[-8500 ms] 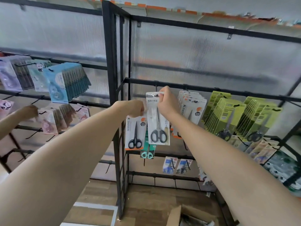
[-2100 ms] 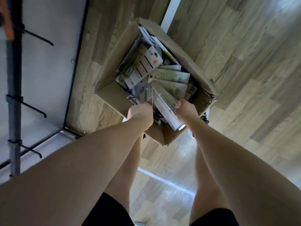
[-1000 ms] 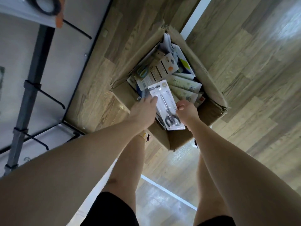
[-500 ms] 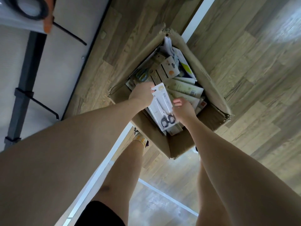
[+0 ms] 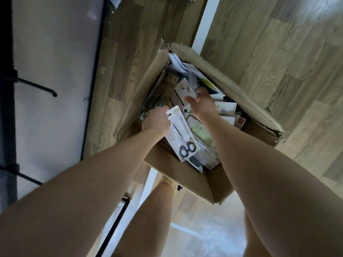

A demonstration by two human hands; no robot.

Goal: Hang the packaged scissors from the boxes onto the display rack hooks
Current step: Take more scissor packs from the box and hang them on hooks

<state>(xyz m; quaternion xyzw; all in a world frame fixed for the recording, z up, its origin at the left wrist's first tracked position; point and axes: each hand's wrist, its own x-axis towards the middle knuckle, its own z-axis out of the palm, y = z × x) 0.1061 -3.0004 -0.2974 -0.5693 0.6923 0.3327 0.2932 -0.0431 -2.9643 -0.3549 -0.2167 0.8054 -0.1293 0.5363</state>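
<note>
I look straight down into an open cardboard box (image 5: 187, 184) on the wooden floor, full of several packaged scissors. My left hand (image 5: 156, 120) grips the top of a white pack of black-handled scissors (image 5: 181, 136), held over the box's near side. My right hand (image 5: 201, 102) reaches deeper into the box, with its fingers curled on another white pack (image 5: 186, 89) lying among the rest.
The rack's black post (image 5: 7, 108) runs down the left edge with two bare hooks (image 5: 37, 88) sticking out over a white base panel. My legs stand just behind the box. Wooden floor spreads to the right.
My right hand let go of the black-handled pack and moved further into the box onto another pack. My left hand still holds the first pack, now lower over the near side.
</note>
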